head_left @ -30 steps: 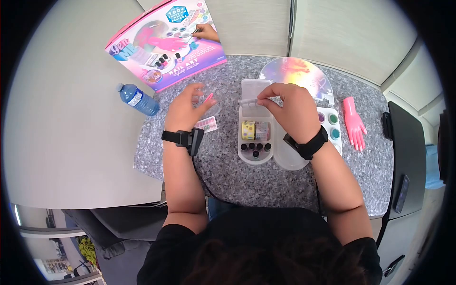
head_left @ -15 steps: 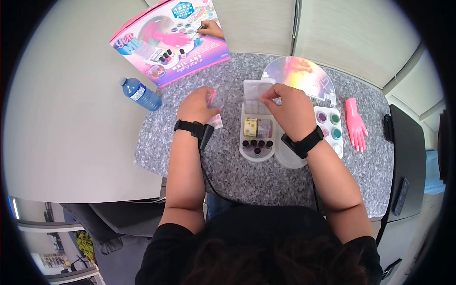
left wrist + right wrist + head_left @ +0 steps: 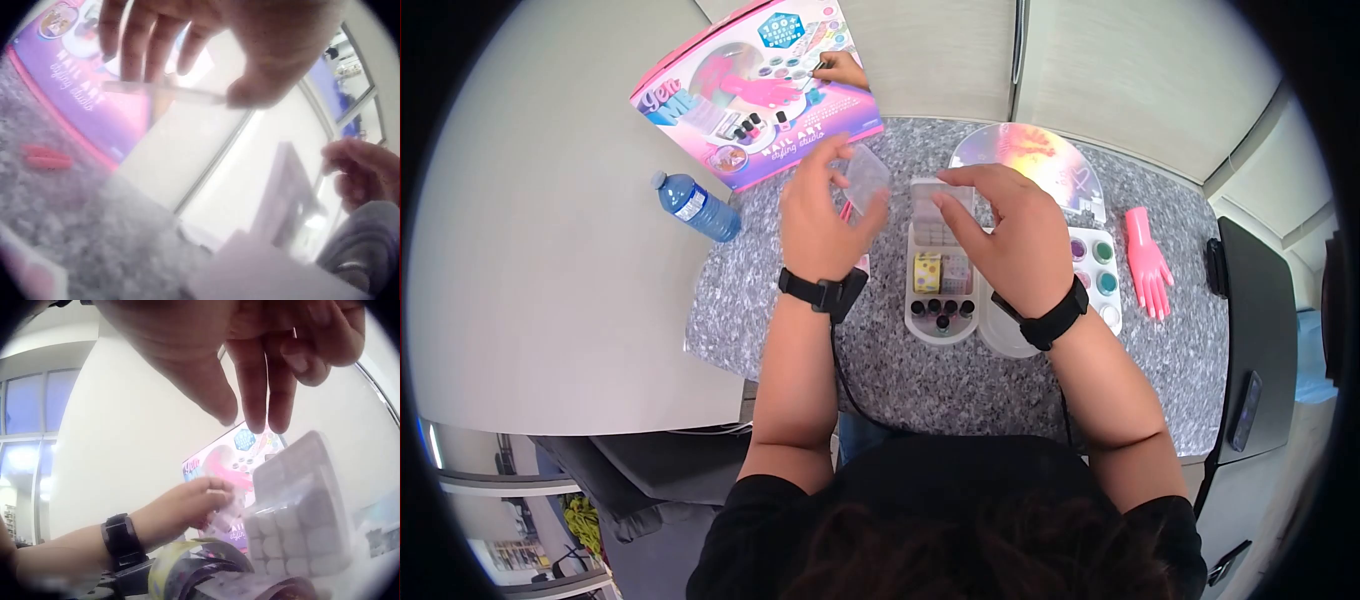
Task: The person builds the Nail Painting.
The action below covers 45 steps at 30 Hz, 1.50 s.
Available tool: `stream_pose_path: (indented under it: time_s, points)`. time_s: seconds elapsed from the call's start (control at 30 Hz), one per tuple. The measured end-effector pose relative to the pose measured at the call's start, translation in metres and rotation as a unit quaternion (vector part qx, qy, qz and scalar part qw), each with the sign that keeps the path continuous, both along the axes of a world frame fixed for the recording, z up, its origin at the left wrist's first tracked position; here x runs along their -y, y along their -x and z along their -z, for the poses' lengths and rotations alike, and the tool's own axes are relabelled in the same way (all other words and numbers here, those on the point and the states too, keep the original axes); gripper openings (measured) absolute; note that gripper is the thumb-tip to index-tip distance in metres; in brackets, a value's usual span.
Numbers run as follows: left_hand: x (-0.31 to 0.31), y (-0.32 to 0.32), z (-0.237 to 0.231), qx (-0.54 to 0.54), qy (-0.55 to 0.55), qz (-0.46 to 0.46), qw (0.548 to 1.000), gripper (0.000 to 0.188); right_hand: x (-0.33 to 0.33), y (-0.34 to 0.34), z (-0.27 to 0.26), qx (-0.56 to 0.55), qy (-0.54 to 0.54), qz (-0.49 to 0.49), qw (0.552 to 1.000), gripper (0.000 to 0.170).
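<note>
My left hand (image 3: 825, 215) pinches a thin clear plastic piece (image 3: 868, 178) between thumb and fingers, above the table. Edge-on, that clear piece (image 3: 165, 92) looks like a flat strip in the left wrist view. Over the white case (image 3: 913, 320), my right hand (image 3: 1020, 235) holds nothing, its thumb and fingers apart. Beneath its fingertips is a clear gridded box (image 3: 294, 544) with a raised lid (image 3: 297, 453). Patterned tape rolls (image 3: 927, 273) and several dark-capped bottles (image 3: 943, 308) sit in the case. Pink slim pieces (image 3: 47, 157) lie on the table below my left hand.
A large printed box (image 3: 750, 100) stands at the back left, with a water bottle (image 3: 697, 207) before it. Right of the case are a palette of coloured pots (image 3: 1106, 283), a pink model hand (image 3: 1148, 262) and a shiny rounded panel (image 3: 1030, 165).
My left hand has come up and forward from the table with the clear piece. The right hand's thumb and fingers, pinched together earlier, have parted over the box.
</note>
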<state>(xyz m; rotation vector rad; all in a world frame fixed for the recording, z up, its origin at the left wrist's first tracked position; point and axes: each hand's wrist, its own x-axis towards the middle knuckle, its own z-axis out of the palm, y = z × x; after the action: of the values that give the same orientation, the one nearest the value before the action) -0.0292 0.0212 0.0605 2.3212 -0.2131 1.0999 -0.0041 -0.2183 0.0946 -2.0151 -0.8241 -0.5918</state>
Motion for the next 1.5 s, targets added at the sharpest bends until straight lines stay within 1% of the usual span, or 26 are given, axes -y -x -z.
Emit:
stream_pose_path:
  time_s: [0.1, 0.17, 0.23, 0.33, 0.4, 0.43, 0.5, 0.53, 0.6, 0.63, 0.7, 0.8, 0.87, 0.93, 1.0, 1.03, 1.1, 1.13, 1.17, 1.2, 1.27, 1.33, 1.4, 1.43, 1.47, 1.5]
  points:
    - [0.02, 0.013, -0.015, 0.031, -0.061, 0.042, 0.997, 0.084, 0.001, 0.008, -0.011, -0.063, -0.004, -0.014, 0.998, 0.021]
    - [0.028, 0.017, -0.014, 0.05, -0.082, 0.054, 0.994, 0.084, 0.001, 0.01, -0.014, -0.19, -0.013, -0.061, 0.98, 0.019]
    - [0.028, 0.016, -0.014, 0.068, -0.102, 0.064, 0.99, 0.083, 0.002, 0.008, -0.01, -0.147, 0.0, -0.054, 0.988, 0.018]
    - [0.016, 0.01, -0.012, 0.007, -0.073, 0.08, 0.994, 0.075, 0.008, 0.002, -0.009, -0.084, 0.03, -0.042, 0.995, 0.016]
    - [-0.004, 0.005, -0.009, -0.091, 0.026, -0.004, 0.996, 0.063, 0.014, -0.004, -0.008, -0.062, 0.048, -0.038, 0.996, 0.015]
    - [-0.018, 0.0, -0.001, -0.09, 0.027, -0.005, 0.996, 0.063, 0.017, -0.008, -0.007, -0.05, 0.068, -0.042, 0.996, 0.014]
    - [-0.046, -0.008, 0.024, -0.16, -0.072, -0.152, 0.973, 0.04, 0.02, -0.014, -0.003, -0.038, 0.089, -0.048, 0.994, 0.013]
    - [-0.051, -0.008, 0.028, -0.16, -0.071, -0.154, 0.973, 0.04, 0.021, -0.017, 0.0, -0.024, 0.117, -0.038, 0.992, 0.011]
    - [-0.059, -0.007, 0.036, -0.257, -0.097, -0.183, 0.944, 0.029, 0.021, -0.018, 0.003, -0.01, 0.145, -0.029, 0.989, 0.01]
    - [-0.055, -0.005, 0.032, -0.258, -0.097, -0.185, 0.943, 0.029, 0.02, -0.016, 0.003, -0.024, 0.158, -0.033, 0.987, 0.008]
    - [-0.045, -0.003, 0.02, -0.346, -0.073, -0.178, 0.918, 0.025, 0.019, -0.014, 0.005, -0.039, 0.169, -0.037, 0.984, 0.007]
    - [-0.053, -0.009, 0.031, -0.391, -0.057, -0.164, 0.904, 0.024, 0.017, -0.014, 0.014, -0.029, 0.181, -0.025, 0.983, 0.006]
    - [-0.056, -0.009, 0.034, -0.384, -0.076, -0.158, 0.906, 0.025, 0.016, -0.015, 0.016, 0.027, 0.163, -0.024, 0.986, 0.007]
    - [-0.054, -0.003, 0.03, -0.376, -0.092, -0.155, 0.909, 0.026, 0.015, -0.01, 0.008, 0.016, 0.141, -0.032, 0.989, 0.01]
    - [-0.046, 0.009, 0.017, -0.317, 0.055, -0.092, 0.942, 0.022, 0.012, -0.005, 0.001, 0.006, 0.116, -0.04, 0.992, 0.012]
    - [-0.04, 0.019, 0.004, -0.317, 0.054, -0.093, 0.942, 0.022, 0.011, -0.002, -0.001, -0.007, 0.074, -0.057, 0.996, 0.017]
    - [-0.022, 0.044, -0.026, -0.283, 0.147, 0.066, 0.946, 0.015, 0.007, 0.006, -0.007, -0.022, 0.031, -0.074, 0.997, 0.021]
    - [-0.013, 0.056, -0.038, -0.285, 0.146, 0.065, 0.945, 0.015, 0.006, 0.012, -0.012, -0.099, 0.019, -0.114, 0.988, 0.024]
    - [-0.004, 0.067, -0.049, -0.286, 0.131, 0.105, 0.943, 0.014, 0.006, 0.015, -0.014, -0.175, 0.008, -0.153, 0.973, 0.026]
    - [0.003, 0.075, -0.054, -0.287, 0.116, 0.145, 0.94, 0.013, 0.006, 0.016, -0.013, -0.177, 0.007, -0.155, 0.972, 0.026]
    - [0.005, 0.081, -0.052, -0.294, 0.135, 0.174, 0.93, 0.017, 0.005, 0.018, -0.008, -0.307, -0.017, -0.255, 0.917, 0.028]
    - [-0.005, 0.077, -0.041, -0.282, 0.127, 0.213, 0.927, 0.025, 0.007, 0.018, -0.012, -0.281, -0.031, -0.27, 0.92, 0.026]
    - [-0.022, 0.067, -0.033, -0.306, 0.088, 0.172, 0.932, 0.03, 0.01, 0.017, -0.017, -0.254, -0.041, -0.286, 0.923, 0.023]
    - [-0.033, 0.063, -0.027, -0.329, 0.048, 0.132, 0.934, 0.035, 0.012, 0.016, -0.02, -0.249, -0.048, -0.263, 0.931, 0.02]
    - [-0.048, 0.062, -0.016, -0.329, 0.048, 0.129, 0.934, 0.035, 0.014, 0.015, -0.022, -0.242, -0.055, -0.24, 0.938, 0.016]
    - [-0.064, 0.061, -0.001, -0.365, -0.017, 0.083, 0.927, 0.041, 0.016, 0.015, -0.024, -0.193, -0.041, -0.225, 0.954, 0.012]
